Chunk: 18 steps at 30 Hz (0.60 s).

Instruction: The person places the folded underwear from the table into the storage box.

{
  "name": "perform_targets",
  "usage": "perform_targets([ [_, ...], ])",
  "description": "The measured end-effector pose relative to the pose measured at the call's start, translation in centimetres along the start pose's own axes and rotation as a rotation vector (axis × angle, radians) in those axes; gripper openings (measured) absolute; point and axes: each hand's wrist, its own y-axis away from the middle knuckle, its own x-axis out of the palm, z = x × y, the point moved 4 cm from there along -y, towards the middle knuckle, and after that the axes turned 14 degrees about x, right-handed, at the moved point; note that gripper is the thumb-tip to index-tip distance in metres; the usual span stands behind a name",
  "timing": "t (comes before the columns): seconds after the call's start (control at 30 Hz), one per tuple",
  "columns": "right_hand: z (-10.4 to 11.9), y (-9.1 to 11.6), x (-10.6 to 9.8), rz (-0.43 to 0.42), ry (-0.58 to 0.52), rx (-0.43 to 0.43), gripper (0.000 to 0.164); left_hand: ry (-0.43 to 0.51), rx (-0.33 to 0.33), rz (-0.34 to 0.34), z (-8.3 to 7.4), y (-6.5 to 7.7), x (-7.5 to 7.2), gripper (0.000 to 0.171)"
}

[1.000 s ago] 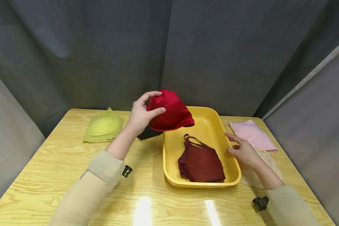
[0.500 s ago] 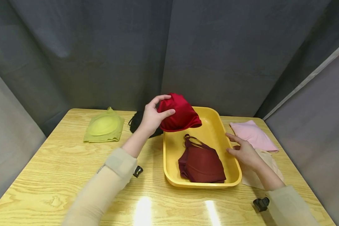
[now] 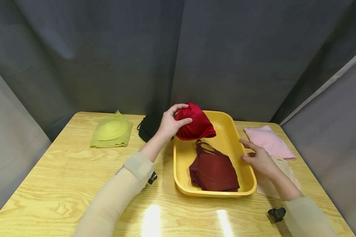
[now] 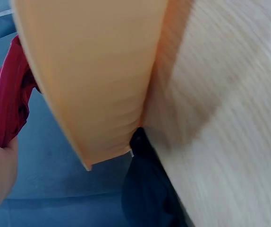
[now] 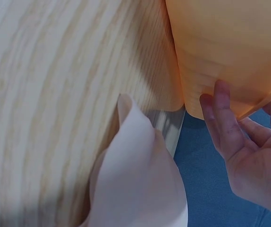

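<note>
Curtained booth: grey curtains (image 3: 118,62), wood-grain table (image 3: 62,181).

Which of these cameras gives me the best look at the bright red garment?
The head view: the red garment shows nearly whole there, held in the left hand. The left wrist view catches only part, at its left edge; the right wrist view shows none.

The rounded yellow plastic tray (image 3: 222,125) is plain; at its 11 o'clock shows a satiny bright-red cupped garment (image 3: 195,124), at 6 a maroon strapped garment (image 3: 215,172). Outside sit 4 more solid colours: a lime-yellow cupped garment (image 3: 111,130) at 9, a black fabric garment (image 3: 149,127) at 10, a pale-pink folded garment (image 3: 268,141) at 3, a beige flat cloth (image 3: 287,169) at 4. Wavy grain patterns the yellow wooden table (image 3: 62,184).
</note>
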Motion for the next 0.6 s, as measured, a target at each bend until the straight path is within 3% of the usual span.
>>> perform_targets([
  [0.37, 0.1, 0.4, 0.0, -0.001, 0.01, 0.009, 0.063, -0.145, 0.015, 0.075, 1.9, 0.0, 2.1, 0.045],
  [0.6, 0.3, 0.2, 0.1, 0.0, 0.036, -0.014, 0.065, -0.129, 0.023, 0.096, 3.2, -0.3, 3.2, 0.045],
])
